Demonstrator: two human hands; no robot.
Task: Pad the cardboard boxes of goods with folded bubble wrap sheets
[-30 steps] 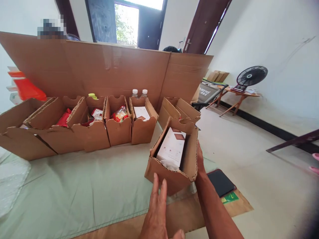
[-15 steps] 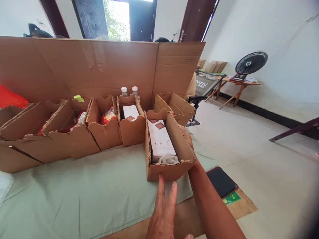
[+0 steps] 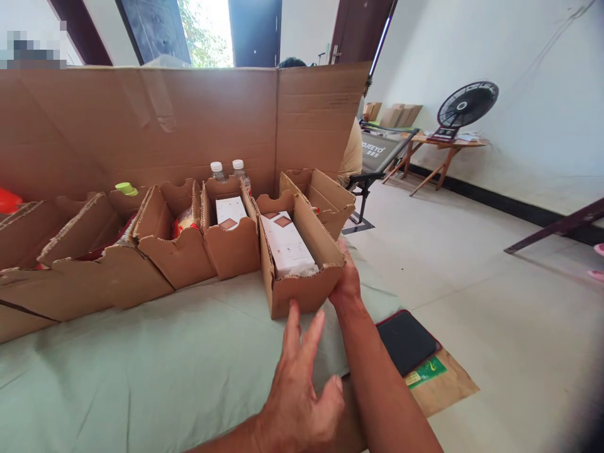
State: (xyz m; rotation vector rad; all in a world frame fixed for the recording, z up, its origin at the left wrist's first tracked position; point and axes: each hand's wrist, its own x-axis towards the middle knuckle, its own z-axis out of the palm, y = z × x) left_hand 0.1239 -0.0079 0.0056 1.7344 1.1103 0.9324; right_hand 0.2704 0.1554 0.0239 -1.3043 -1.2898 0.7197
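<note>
A cardboard bin (image 3: 297, 297) stands on the pale green cloth (image 3: 155, 365), at the right end of a row of similar bins. Inside it lies a white printed box (image 3: 285, 245) with some clear plastic at the front. My right hand (image 3: 347, 277) grips the bin from its right side near the front corner, its fingers partly hidden. In front, my left hand (image 3: 302, 384) has its fingers spread, with a fingertip at the bin's lower front wall and nothing held.
Neighbouring bins hold another white box (image 3: 230, 212) and red packets. Behind rise two capped bottles (image 3: 238, 168) and a tall cardboard panel (image 3: 198, 119). Another cardboard bin (image 3: 330, 204) stands behind right. A dark tablet-like thing (image 3: 409, 341) lies on the right. A person sits beyond the panel.
The bin has slid a little backward, toward the row, with my right hand at its side. My left hand has followed, its thumb now more spread. The view has shifted slightly right.
</note>
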